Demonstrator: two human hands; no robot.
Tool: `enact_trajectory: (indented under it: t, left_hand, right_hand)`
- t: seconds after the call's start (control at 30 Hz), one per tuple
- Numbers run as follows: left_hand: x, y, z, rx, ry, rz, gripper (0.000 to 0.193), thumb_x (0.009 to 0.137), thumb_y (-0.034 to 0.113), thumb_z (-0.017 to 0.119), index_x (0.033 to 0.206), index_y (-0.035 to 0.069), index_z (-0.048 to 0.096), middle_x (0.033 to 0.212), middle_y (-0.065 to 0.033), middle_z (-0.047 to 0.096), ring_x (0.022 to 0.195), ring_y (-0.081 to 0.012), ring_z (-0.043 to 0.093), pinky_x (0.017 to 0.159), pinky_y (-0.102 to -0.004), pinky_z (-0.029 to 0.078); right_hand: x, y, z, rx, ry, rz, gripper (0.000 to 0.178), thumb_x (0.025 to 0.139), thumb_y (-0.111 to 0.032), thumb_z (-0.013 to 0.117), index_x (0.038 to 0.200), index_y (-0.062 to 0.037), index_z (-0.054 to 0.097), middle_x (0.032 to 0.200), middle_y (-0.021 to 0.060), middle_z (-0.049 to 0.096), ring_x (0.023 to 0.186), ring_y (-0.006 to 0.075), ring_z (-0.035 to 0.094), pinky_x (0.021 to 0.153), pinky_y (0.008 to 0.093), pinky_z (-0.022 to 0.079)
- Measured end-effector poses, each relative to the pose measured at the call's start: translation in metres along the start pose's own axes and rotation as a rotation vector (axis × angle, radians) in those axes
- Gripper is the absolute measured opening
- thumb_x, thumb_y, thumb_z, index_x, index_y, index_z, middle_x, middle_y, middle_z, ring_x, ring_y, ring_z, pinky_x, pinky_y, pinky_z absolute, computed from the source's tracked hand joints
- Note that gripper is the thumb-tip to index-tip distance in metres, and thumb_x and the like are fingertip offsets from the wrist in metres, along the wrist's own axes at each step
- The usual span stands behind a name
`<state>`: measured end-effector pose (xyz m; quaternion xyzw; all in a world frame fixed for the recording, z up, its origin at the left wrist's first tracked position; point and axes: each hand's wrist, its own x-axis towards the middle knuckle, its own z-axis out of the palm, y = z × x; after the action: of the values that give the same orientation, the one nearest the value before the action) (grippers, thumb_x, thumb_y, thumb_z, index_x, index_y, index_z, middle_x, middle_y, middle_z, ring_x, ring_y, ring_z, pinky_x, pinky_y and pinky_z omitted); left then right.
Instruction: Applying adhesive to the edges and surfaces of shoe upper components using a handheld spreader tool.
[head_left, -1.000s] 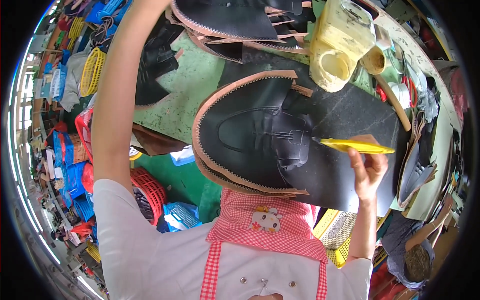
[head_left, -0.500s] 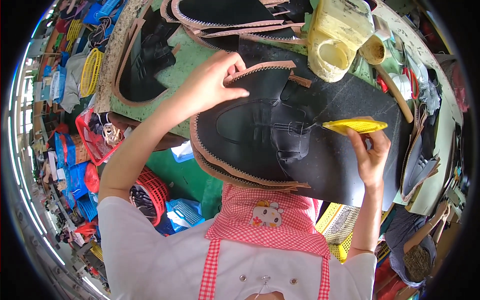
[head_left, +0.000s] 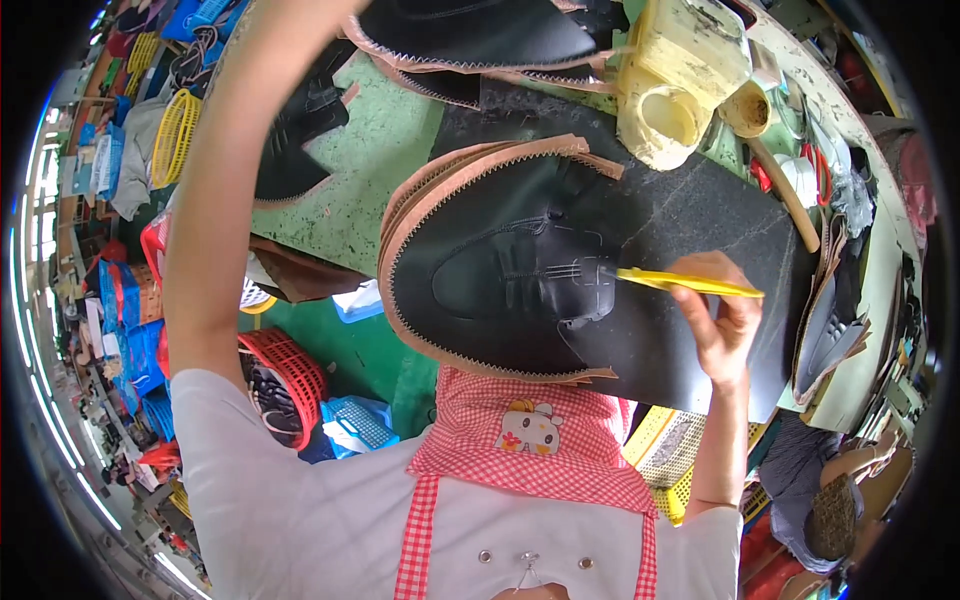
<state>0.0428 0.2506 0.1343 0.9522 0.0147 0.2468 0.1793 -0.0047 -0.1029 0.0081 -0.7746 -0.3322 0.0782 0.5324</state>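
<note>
A small stack of black leather shoe uppers (head_left: 490, 240), with tan zigzag-stitched edges, lies in front of me on a dark board. My right hand (head_left: 722, 318) pinches a slim yellow pointed tool (head_left: 690, 283), whose kind I cannot make out. The tool's thin tip is at the strap detail on the right side of the top upper. My left arm stretches up past the left of the stack. Only the base of my left hand (head_left: 318, 22) shows at the top edge, beside more black uppers (head_left: 480, 30); its fingers are out of sight.
The dark board (head_left: 690, 210) rests on a green worktop (head_left: 395, 150). Beyond it stand a yellowish glue-crusted container (head_left: 690, 60) and a wooden-handled tool (head_left: 785, 195). More uppers (head_left: 832, 305) lie at the right. Red baskets (head_left: 290, 375) sit below left; another person (head_left: 825, 490) is at lower right.
My left hand has let go of the upper's far edge and swung up to the top edge of view. My right hand has moved slightly left, bringing the yellow tool's tip to the strap.
</note>
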Motion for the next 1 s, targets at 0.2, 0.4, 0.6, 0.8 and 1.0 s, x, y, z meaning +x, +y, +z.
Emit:
enact_trajectory:
  t: [0.2, 0.4, 0.6, 0.8, 1.0]
  left_hand:
    - [-0.135, -0.018, 0.045, 0.109, -0.663, 0.117, 0.044, 0.078, 0.026, 0.078, 0.110, 0.010, 0.053, 0.099, -0.0092, 0.061, 0.088, -0.0289, 0.064, 0.071, -0.0393, 0.051]
    - [-0.146, -0.021, 0.055, -0.174, -0.628, -0.046, 0.043, 0.073, 0.011, 0.081, 0.106, 0.007, 0.053, 0.083, -0.0076, 0.061, 0.075, -0.0221, 0.065, 0.066, -0.0356, 0.050]
    - [-0.144, -0.049, 0.060, -0.450, -0.658, -0.288, 0.014, 0.082, -0.001, 0.072, 0.090, -0.001, 0.060, 0.080, -0.0002, 0.063, 0.071, -0.0052, 0.061, 0.063, -0.0193, 0.047]
    - [-0.144, -0.022, 0.040, -0.510, -0.326, 0.026, 0.013, 0.091, -0.004, 0.061, 0.101, 0.001, 0.054, 0.093, -0.0052, 0.061, 0.077, -0.0105, 0.059, 0.070, -0.0233, 0.046]
    - [-0.007, -0.092, -0.046, 0.082, 0.303, 0.235, 0.016, 0.094, 0.020, 0.064, 0.097, 0.004, 0.062, 0.078, -0.0057, 0.064, 0.077, -0.0132, 0.063, 0.072, -0.0285, 0.049]
  right_hand:
    - [0.017, -0.004, 0.014, -0.095, -0.228, 0.007, 0.015, 0.079, 0.002, 0.072, 0.093, -0.0013, 0.069, 0.090, 0.0101, 0.068, 0.076, 0.0208, 0.068, 0.063, 0.0310, 0.051]
    - [0.002, -0.003, -0.010, -0.125, -0.059, 0.055, 0.010, 0.083, 0.001, 0.071, 0.093, -0.0010, 0.069, 0.088, 0.0091, 0.067, 0.071, 0.0175, 0.062, 0.058, 0.0277, 0.045]
    - [-0.013, 0.007, -0.014, -0.023, 0.052, 0.065, 0.011, 0.085, 0.000, 0.071, 0.096, -0.0018, 0.069, 0.091, 0.0066, 0.067, 0.067, 0.0115, 0.059, 0.056, 0.0251, 0.045]
    - [-0.023, 0.013, -0.027, -0.022, 0.179, 0.072, 0.013, 0.085, -0.001, 0.072, 0.098, -0.0004, 0.070, 0.092, 0.0077, 0.069, 0.070, 0.0101, 0.061, 0.061, 0.0242, 0.048]
    - [-0.031, 0.004, -0.025, 0.209, 0.236, 0.165, 0.011, 0.086, 0.004, 0.067, 0.097, 0.0028, 0.067, 0.093, 0.0097, 0.068, 0.081, 0.0132, 0.062, 0.069, 0.0229, 0.047]
